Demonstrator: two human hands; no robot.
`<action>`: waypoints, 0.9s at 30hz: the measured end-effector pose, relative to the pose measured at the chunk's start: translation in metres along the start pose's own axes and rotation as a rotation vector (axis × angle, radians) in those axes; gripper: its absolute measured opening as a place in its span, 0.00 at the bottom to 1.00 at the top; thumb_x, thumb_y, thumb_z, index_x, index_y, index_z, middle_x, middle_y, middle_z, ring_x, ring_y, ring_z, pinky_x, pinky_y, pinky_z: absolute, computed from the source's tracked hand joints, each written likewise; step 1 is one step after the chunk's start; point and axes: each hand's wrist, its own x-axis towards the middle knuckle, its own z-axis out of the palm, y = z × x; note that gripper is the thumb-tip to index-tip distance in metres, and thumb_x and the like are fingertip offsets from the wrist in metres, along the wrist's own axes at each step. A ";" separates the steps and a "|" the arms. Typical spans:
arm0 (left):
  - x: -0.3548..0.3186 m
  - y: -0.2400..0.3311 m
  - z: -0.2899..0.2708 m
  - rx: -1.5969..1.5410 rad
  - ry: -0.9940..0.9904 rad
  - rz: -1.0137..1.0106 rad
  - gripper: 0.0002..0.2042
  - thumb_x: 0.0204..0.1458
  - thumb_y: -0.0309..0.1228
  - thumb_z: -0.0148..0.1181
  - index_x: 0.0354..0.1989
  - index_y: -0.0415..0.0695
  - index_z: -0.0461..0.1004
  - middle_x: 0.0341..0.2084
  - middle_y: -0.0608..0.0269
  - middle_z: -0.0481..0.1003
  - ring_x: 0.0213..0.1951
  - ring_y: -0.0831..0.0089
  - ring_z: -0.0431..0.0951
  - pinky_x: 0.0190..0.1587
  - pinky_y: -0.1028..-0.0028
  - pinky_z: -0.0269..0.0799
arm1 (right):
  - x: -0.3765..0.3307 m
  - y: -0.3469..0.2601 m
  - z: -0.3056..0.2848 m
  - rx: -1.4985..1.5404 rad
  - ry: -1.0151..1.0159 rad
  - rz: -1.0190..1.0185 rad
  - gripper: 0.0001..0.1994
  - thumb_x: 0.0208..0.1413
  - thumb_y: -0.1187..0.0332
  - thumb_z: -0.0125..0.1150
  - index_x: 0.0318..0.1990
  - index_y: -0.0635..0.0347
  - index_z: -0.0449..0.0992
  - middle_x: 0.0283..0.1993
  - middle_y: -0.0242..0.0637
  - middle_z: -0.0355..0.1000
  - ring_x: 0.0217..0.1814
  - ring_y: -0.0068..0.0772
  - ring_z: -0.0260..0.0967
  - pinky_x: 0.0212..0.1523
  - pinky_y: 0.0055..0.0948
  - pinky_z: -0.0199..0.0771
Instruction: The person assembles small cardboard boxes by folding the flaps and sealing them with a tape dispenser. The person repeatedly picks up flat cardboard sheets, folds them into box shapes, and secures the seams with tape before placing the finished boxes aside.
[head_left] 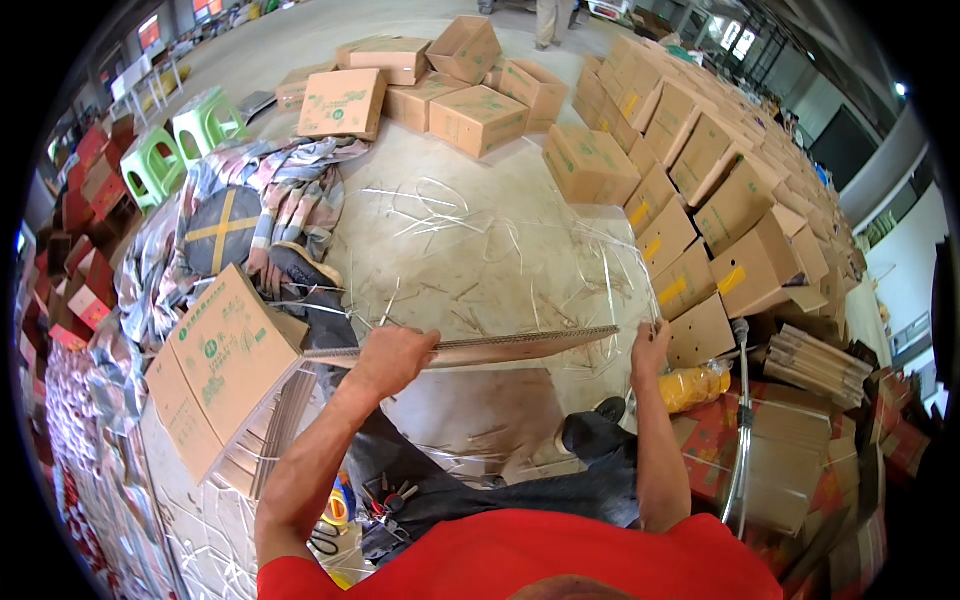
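Across the middle of the head view lies a flat piece of corrugated cardboard [530, 347], seen nearly edge-on. My left hand [398, 358] is closed on its upper edge, toward the left end. Past its right end, my right hand [650, 352] is raised with fingers pinched together, apart from the cardboard. A thin white strap [645, 265] runs down to those fingers, and they seem to grip it. Left of my left hand leans a bundle of flattened printed cartons [225, 360], with white strapping near it.
Loose white straps [430, 210] litter the floor ahead. Closed and open cartons [480, 120] stand beyond, and a tall carton pile [700, 180] rises at right. A metal pole [742, 430] stands by my right arm. Scissors [325, 538] lie near my left elbow; green stools [208, 120] stand far left.
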 end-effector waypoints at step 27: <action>-0.048 -0.033 -0.003 -0.738 -0.538 -0.333 0.30 0.64 0.54 0.62 0.60 0.38 0.78 0.50 0.50 0.82 0.55 0.63 0.80 0.61 0.67 0.71 | -0.078 0.017 0.049 0.549 -0.284 0.097 0.35 0.76 0.45 0.36 0.77 0.64 0.57 0.82 0.51 0.48 0.82 0.47 0.48 0.75 0.42 0.57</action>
